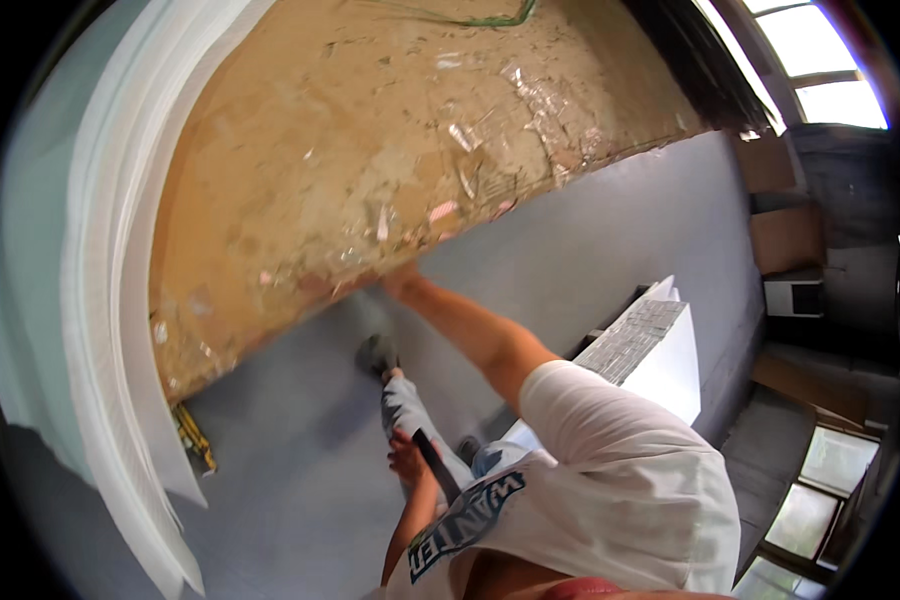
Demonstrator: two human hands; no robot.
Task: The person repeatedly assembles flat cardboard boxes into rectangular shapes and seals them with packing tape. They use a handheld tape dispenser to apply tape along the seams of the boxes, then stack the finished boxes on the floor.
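Observation:
My right arm stretches out to the near edge of a large table covered in brown cardboard (270, 180). At that edge rests my right hand (402, 282), its fingers blurred and merging with the cardboard. Lower down, in front of my leg, my left hand (407, 458) is closed at a dark bar-shaped object (435, 466), whose exact kind I cannot make out. Scraps of clear tape (462, 136) and torn bits cling to the worn cardboard surface.
Stacked white sheets (120, 250) hang over the table's left side. Something yellow and black (195, 438) is below its corner. On the grey floor (610, 230), a stack of white panels (650, 345) stands to my right. Cardboard boxes (785, 240) and windows are farther right.

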